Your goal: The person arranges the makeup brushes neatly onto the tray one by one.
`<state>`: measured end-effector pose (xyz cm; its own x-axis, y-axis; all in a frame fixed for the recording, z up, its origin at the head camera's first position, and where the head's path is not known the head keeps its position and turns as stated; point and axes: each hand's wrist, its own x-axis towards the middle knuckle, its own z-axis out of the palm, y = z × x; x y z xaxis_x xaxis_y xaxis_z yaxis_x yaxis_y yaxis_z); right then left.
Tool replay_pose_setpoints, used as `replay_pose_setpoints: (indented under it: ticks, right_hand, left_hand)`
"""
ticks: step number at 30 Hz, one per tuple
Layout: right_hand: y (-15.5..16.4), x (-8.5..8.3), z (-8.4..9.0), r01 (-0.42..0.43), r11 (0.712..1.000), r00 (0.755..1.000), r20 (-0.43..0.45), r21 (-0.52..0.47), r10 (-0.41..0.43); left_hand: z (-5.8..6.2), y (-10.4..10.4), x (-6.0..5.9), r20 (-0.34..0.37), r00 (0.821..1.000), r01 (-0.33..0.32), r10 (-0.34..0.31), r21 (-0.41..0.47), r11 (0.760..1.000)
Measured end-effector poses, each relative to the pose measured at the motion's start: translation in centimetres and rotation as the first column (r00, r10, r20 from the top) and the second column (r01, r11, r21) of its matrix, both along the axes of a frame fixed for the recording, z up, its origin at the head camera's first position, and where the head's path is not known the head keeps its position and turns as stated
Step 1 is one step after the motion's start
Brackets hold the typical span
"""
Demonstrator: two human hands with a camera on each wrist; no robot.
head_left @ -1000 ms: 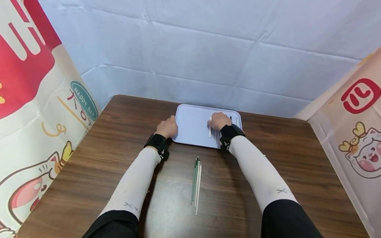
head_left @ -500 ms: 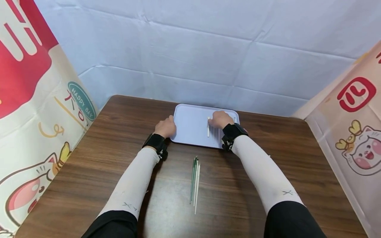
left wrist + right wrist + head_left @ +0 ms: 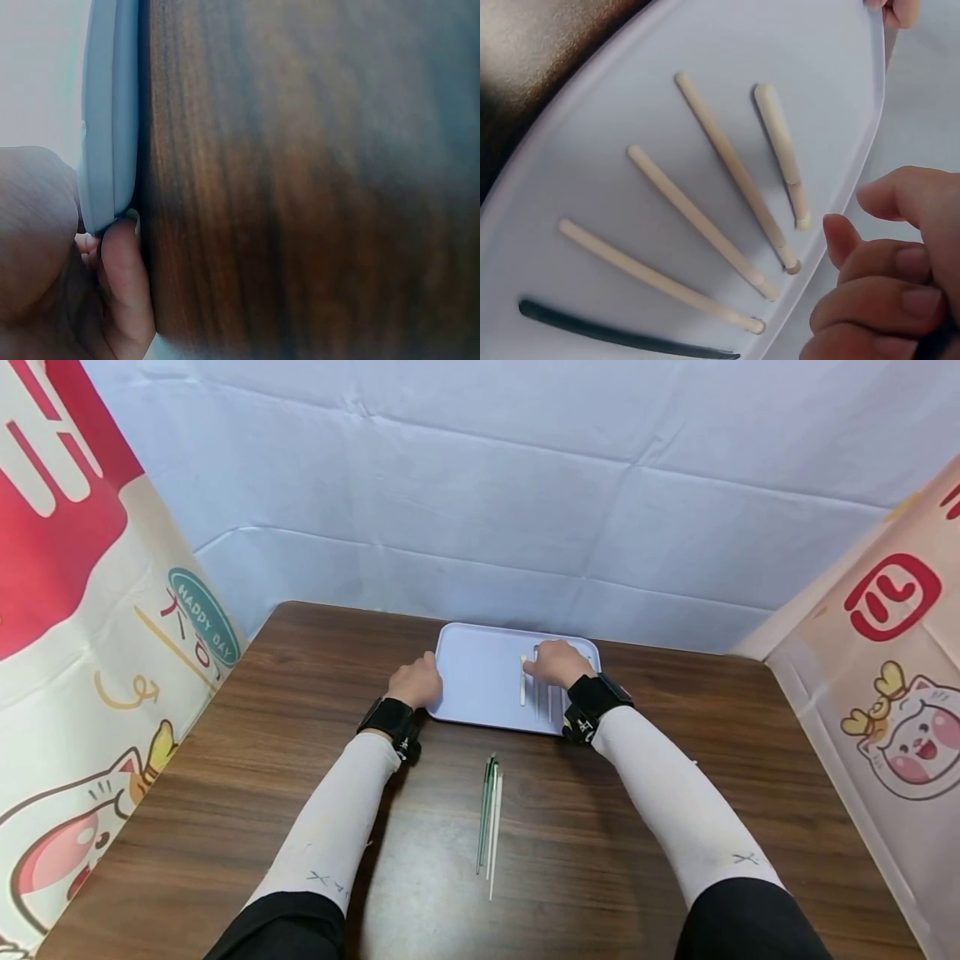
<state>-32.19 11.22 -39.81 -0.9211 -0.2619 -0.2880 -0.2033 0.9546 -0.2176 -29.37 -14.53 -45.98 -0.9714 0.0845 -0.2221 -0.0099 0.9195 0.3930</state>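
My left hand holds the left edge of a pale lavender tray. In the left wrist view a finger curls under the tray's corner. My right hand is over the right part of the tray. The right wrist view shows its thumb and forefinger apart with nothing between them and the other fingers curled. Near the fingertips lies a short, thick pale stick. Fanned beside it on the tray are a long pale stick, several like it, and a dark green stick.
Several thin green and white sticks lie in a bunch on the brown wooden table, in front of the tray. A pale cloth hangs behind the table, and printed cloths stand at both sides.
My right hand has shifted slightly right over the tray, away from the short stick, and more of the neighbouring sticks shows. My left hand stays at the tray's edge.
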Motion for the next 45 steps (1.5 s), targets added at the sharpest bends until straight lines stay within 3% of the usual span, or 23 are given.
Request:
replay_pose_setpoints:
  ticks: [20, 33, 45]
  right_hand:
    - [0.1, 2.9, 1.9, -0.048, 0.998, 0.999, 0.018, -0.041, 0.048]
    - [0.5, 5.6, 1.9, -0.078, 0.991, 0.996, 0.036, -0.112, 0.082]
    - [0.6, 7.4, 1.3, -0.09, 0.989, 0.995, 0.035, -0.118, 0.094]
  left_hand:
    - [0.1, -0.1, 0.2, -0.01, 1.0, 0.01, -0.01, 0.011, 1.0]
    - [0.4, -0.1, 0.5, -0.015, 1.0, 0.011, -0.01, 0.009, 1.0]
    - [0.1, -0.1, 0.2, -0.025, 0.999, 0.021, -0.021, -0.001, 1.0]
